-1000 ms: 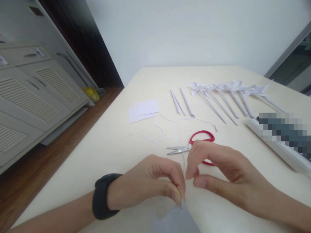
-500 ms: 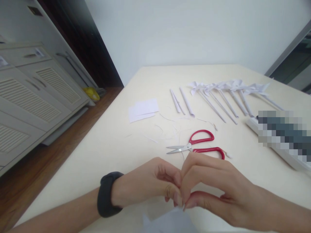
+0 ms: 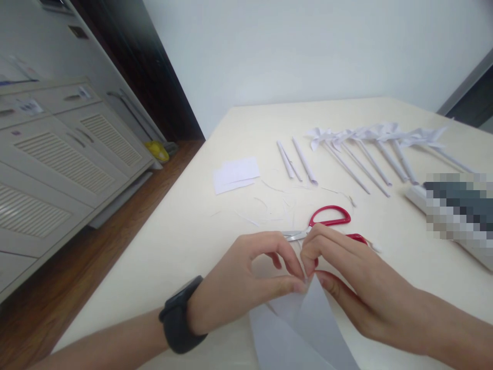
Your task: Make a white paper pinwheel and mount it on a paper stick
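Observation:
A white sheet of paper (image 3: 287,329) with slits or folds running through it is held low in front of me. My left hand (image 3: 254,277), with a dark band on its wrist, pinches the paper's upper part between thumb and fingers. Right beside it, my right hand (image 3: 354,280) pinches a raised pointed corner of the same sheet. The fingertips of both hands nearly meet. Just beyond them lie red-handled scissors (image 3: 330,215), blades apart and partly covered by my right hand.
White paper pinwheels (image 3: 377,134) on rolled sticks lie at the back right. Rolled paper tubes (image 3: 304,160) and square sheets (image 3: 236,174) rest further left. Thin paper scraps (image 3: 248,218) are scattered mid-table. A pixelated white object (image 3: 454,221) sits at the right. Cabinets (image 3: 77,164) stand left.
Both hands have come up with the paper, so more of the sheet shows. A pointed corner now stands raised at my right fingertips. The view has shifted slightly left.

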Demonstrator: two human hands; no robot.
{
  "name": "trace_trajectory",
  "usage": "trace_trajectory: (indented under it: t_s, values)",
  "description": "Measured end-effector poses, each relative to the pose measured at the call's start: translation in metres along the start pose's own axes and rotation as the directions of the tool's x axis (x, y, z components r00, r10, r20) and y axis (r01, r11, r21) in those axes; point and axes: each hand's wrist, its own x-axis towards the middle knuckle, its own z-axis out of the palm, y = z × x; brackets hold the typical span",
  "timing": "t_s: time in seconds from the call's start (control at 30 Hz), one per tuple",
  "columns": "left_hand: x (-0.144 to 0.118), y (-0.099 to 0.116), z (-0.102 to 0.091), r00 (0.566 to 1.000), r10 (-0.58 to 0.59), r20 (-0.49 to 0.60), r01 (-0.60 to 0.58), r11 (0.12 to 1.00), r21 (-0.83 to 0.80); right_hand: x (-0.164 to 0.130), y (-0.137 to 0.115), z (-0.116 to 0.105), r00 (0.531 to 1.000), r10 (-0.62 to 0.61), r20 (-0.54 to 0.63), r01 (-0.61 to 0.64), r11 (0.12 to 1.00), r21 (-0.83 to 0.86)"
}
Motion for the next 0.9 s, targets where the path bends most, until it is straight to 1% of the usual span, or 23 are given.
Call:
trace_trajectory:
  t_s: [0.1,0.2,0.3,0.37,0.43,0.57,0.77,0.9]
  values:
    - [-0.0007,0.0001,0.0005,1.000,0.017,-0.022,-0.016,0.999,0.027,0.0016,-0.0004,0.0003,0.997,0.024,-0.079,-0.020,0.999,0.050]
    - [-0.0001,0.0022,-0.0005,1.000,-0.009,-0.025,0.009,1.000,0.020,0.0031,-0.0016,-0.0005,0.990,0.057,-0.126,-0.034,0.983,0.183]
    - [-0.0005,0.0010,0.0002,0.998,0.003,-0.059,-0.004,1.000,-0.028,0.0042,-0.0030,-0.0014,0.986,0.107,-0.131,-0.064,0.952,0.299]
    - [-0.0013,-0.0017,0.0018,0.996,0.028,-0.089,-0.033,0.998,-0.062,0.0045,-0.0033,-0.0013,0.984,0.127,-0.125,-0.077,0.937,0.342]
    - [-0.0023,-0.0038,0.0035,0.995,0.033,-0.093,-0.039,0.997,-0.067,0.0044,-0.0031,-0.0006,0.984,0.124,-0.127,-0.070,0.928,0.367]
    - [-0.0043,-0.0041,0.0054,0.997,0.034,-0.073,-0.035,0.999,-0.011,0.0038,-0.0025,0.0005,0.985,0.108,-0.132,-0.053,0.930,0.363]
    - [-0.0071,-0.0057,0.0055,0.976,0.158,-0.150,-0.151,0.987,0.058,0.0029,-0.0027,-0.0002,0.977,0.112,-0.180,-0.058,0.957,0.284]
    - [-0.0080,-0.0071,0.0045,0.968,0.188,-0.168,-0.175,0.980,0.093,0.0015,-0.0025,0.0002,0.973,0.096,-0.211,-0.044,0.970,0.240]
